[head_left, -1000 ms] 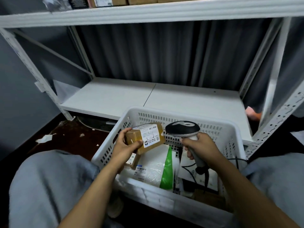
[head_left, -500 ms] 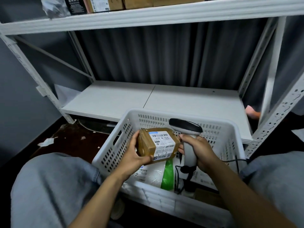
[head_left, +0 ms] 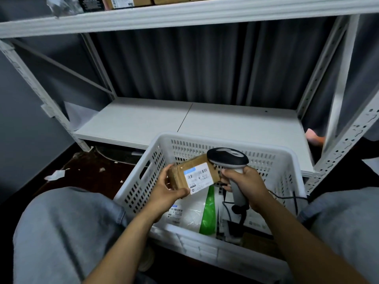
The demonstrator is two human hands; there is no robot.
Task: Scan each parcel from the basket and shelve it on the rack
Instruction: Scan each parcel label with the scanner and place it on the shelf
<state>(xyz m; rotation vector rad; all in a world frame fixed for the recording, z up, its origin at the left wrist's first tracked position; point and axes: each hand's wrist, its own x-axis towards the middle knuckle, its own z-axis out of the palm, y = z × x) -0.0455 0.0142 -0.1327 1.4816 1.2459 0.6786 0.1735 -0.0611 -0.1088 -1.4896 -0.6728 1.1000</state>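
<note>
My left hand point(head_left: 167, 192) grips a small brown cardboard parcel point(head_left: 192, 174) with a white barcode label, held over the white perforated basket point(head_left: 143, 181). My right hand point(head_left: 245, 186) grips the handle of a grey and black barcode scanner point(head_left: 227, 158), whose head sits right against the parcel's far end. Below them in the basket lies a white plastic mailer with a green stripe point(head_left: 196, 215), plus other flat parcels partly hidden by my right arm. The white rack's low shelf point(head_left: 184, 121) stretches behind the basket.
The scanner's black cable point(head_left: 287, 198) trails over the basket's right rim. An upper rack shelf point(head_left: 184, 15) carries several boxes. White uprights point(head_left: 338, 144) stand at the right. My knees in grey trousers flank the basket. Paper scraps point(head_left: 54, 175) lie on the dark floor at left.
The parcel has been turned so its label faces up, and has moved right to meet the scanner. The scanner head has turned toward the parcel.
</note>
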